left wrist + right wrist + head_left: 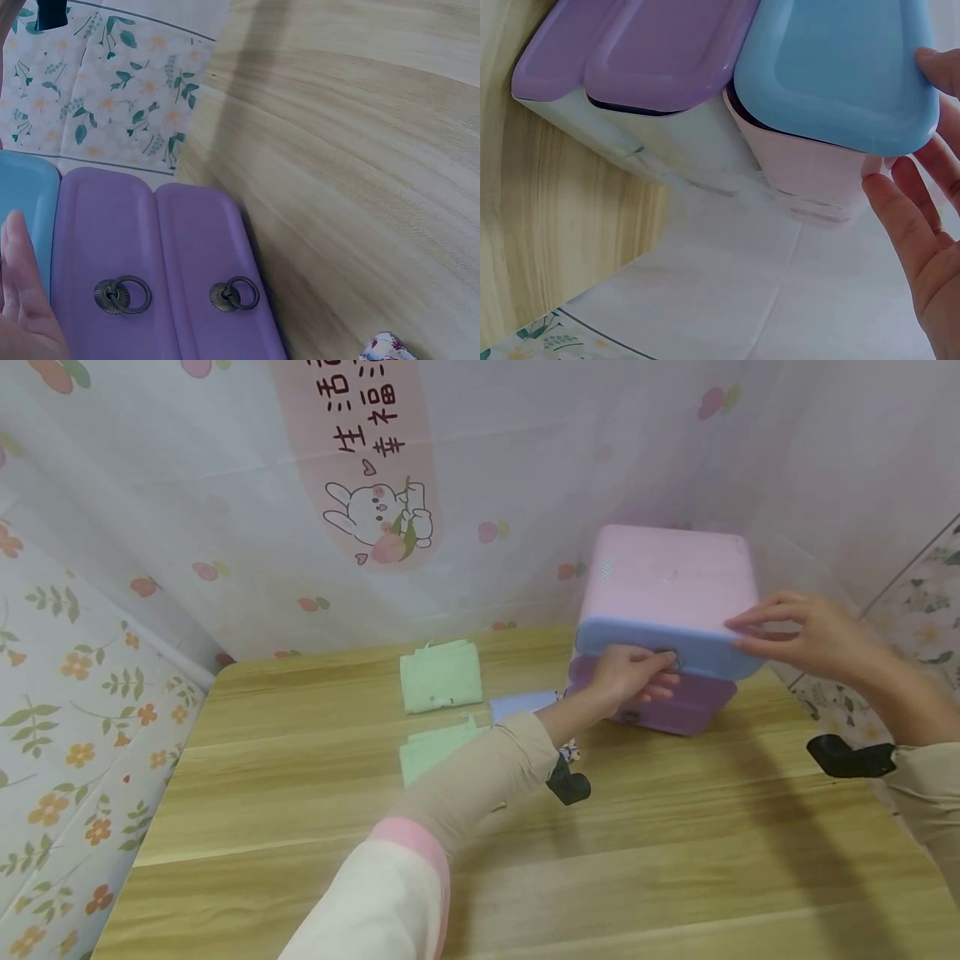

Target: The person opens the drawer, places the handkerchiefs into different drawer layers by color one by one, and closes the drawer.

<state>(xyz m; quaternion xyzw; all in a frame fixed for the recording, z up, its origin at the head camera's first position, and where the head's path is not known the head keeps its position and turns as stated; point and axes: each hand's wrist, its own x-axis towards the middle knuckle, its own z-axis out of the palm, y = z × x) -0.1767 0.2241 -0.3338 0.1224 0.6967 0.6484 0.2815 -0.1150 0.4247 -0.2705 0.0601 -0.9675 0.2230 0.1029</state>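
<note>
At the back right of the table stands a small drawer cabinet [675,568] with a pink top. Its upper drawer has a blue front [705,652]; below are two purple drawer fronts [109,225] with bronze ring pulls [232,294]. My left hand [630,677] pinches the ring pull on the blue front; in the left wrist view this ring is out of sight. With nearly straight fingers, my right hand [817,635] touches the upper right corner of the blue drawer. The right wrist view shows a fingertip against the cabinet's pink side [810,169].
Two folded green cloths [442,677] lie left of the cabinet on the wooden table [285,827]. A folded blue cloth [517,703] is partly behind my left arm. Printed curtains [510,460] hang close behind the cabinet and along the sides.
</note>
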